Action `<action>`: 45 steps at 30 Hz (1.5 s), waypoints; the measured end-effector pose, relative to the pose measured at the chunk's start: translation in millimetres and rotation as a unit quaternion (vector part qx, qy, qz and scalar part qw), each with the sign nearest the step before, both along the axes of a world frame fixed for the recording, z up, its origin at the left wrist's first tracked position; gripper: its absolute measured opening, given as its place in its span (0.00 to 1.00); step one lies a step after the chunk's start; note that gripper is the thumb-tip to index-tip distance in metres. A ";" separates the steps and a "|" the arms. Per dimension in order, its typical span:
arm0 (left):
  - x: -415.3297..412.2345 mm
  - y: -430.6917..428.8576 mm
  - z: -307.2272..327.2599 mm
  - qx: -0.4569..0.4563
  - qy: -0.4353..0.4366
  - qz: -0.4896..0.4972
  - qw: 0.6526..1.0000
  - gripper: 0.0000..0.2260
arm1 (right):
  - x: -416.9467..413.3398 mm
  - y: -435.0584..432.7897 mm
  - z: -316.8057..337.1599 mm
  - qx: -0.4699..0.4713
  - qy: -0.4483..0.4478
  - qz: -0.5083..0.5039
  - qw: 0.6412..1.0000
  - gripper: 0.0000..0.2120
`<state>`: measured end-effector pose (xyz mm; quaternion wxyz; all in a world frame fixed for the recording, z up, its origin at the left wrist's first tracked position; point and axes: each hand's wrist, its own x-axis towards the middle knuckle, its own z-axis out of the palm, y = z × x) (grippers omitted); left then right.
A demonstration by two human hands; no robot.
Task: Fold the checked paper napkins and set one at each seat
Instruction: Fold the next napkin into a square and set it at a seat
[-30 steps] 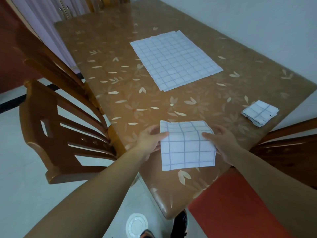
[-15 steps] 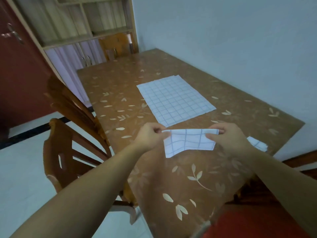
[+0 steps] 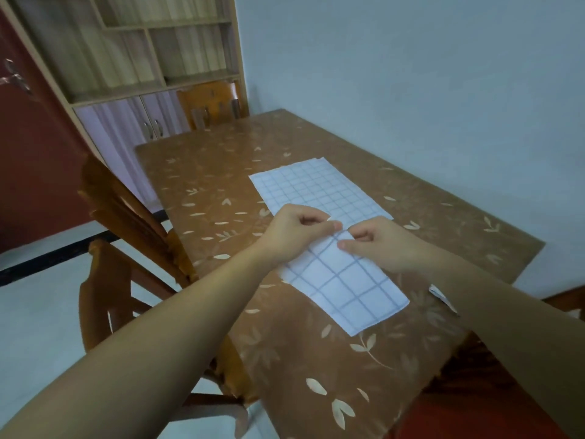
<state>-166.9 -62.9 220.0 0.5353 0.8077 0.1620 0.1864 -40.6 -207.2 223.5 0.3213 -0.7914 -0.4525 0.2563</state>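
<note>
Now left hand [image 3: 297,229] and right hand [image 3: 380,245] pinch the napkin [image 3: 345,286] by its far edge, mid-fold; next, it likely needs creasing flat on the bench [image 3: 221,185].

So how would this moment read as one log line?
left hand: pinches napkin | right hand: pinches napkin | flat sheets: beyond, on table

Head-worn view, down over table [image 3: 202,172]
</note>
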 end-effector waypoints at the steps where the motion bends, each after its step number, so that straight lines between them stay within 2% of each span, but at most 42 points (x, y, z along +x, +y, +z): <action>1: -4.0 4.1 -0.6 0.002 -0.003 0.000 1.000 0.07 | -4.8 2.6 1.6 0.002 0.016 0.000 1.000 0.20; 3: -12.3 12.0 -2.4 0.003 -0.004 0.011 1.000 0.09 | -16.0 8.9 2.2 0.014 0.034 -0.008 0.999 0.21; 6: -25.2 26.3 -6.4 0.030 0.006 0.009 0.999 0.16 | -33.7 18.6 5.5 0.067 0.092 -0.052 0.992 0.15; 8: -33.9 36.1 -9.6 0.067 -0.003 -0.003 0.998 0.20 | -43.3 23.0 6.8 0.077 0.081 -0.072 0.991 0.15; 11: -41.9 56.3 -15.1 0.060 -0.036 0.018 0.997 0.22 | -57.7 21.4 3.8 0.031 0.030 -0.070 0.997 0.13; 14: -50.5 76.3 -23.3 0.056 -0.040 0.030 0.997 0.24 | -75.6 13.6 4.6 -0.024 0.043 -0.073 0.996 0.11; 17: -58.7 91.0 -30.5 0.048 -0.037 0.020 0.998 0.22 | -91.2 5.2 4.9 -0.113 0.040 -0.050 0.992 0.15; 19: -62.2 91.7 -27.9 0.015 -0.042 -0.006 0.999 0.20 | -98.6 3.8 4.5 -0.142 0.081 -0.023 0.986 0.14; 22: -61.8 84.3 -18.0 -0.006 -0.001 -0.075 0.997 0.15 | -106.0 8.1 4.1 -0.148 0.110 -0.016 0.983 0.09; 24: -58.7 79.2 -12.3 -0.021 0.009 -0.070 0.997 0.14 | -107.2 11.8 4.3 -0.113 0.110 -0.019 0.987 0.07; 25: -55.3 77.5 -11.8 -0.067 -0.003 -0.023 0.997 0.14 | -106.4 12.6 3.9 -0.084 0.122 -0.032 0.989 0.06; 26: -52.3 78.0 -14.0 -0.164 -0.015 0.040 0.985 0.15 | -106.4 12.9 4.6 -0.044 0.149 -0.063 0.986 0.07; 27: -51.8 76.5 -16.1 -0.293 -0.015 0.074 0.953 0.18 | -104.1 12.1 2.9 0.001 0.185 -0.112 0.976 0.10; 28: -52.4 74.4 -22.1 -0.417 0.000 0.056 0.907 0.24 | -102.1 10.3 1.5 0.044 0.221 -0.164 0.961 0.13; 29: -54.8 69.6 -29.8 -0.498 0.035 0.000 0.867 0.32 | -100.6 7.7 -0.2 0.071 0.240 -0.201 0.947 0.14; 30: -57.4 62.7 -38.1 -0.519 0.076 -0.066 0.849 0.37 | -99.5 4.7 -3.1 0.081 0.243 -0.226 0.940 0.15; 31: -60.7 52.9 -42.2 -0.512 0.109 -0.114 0.844 0.38 | -97.5 0.1 -8.8 0.075 0.239 -0.238 0.938 0.14; 32: -62.6 42.8 -44.2 -0.484 0.131 -0.134 0.854 0.34 | -97.2 -4.4 -13.9 0.061 0.238 -0.246 0.938 0.13; 35: -61.5 19.1 -43.6 -0.319 0.153 -0.094 0.931 0.15 | -97.7 -17.7 -24.6 0.022 0.262 -0.258 0.930 0.13; 37: -58.9 13.8 -44.4 -0.258 0.172 -0.085 0.947 0.11 | -93.7 -27.9 -30.7 0.033 0.303 -0.266 0.914 0.14; 41: -59.0 7.1 -42.6 -0.254 0.175 -0.102 0.946 0.12 | -92.5 -50.2 -26.3 0.025 0.360 -0.217 0.907 0.11; 45: -59.6 0.7 -37.3 -0.346 0.147 -0.122 0.918 0.11 | -86.9 -69.5 -19.9 0.031 0.403 -0.158 0.901 0.13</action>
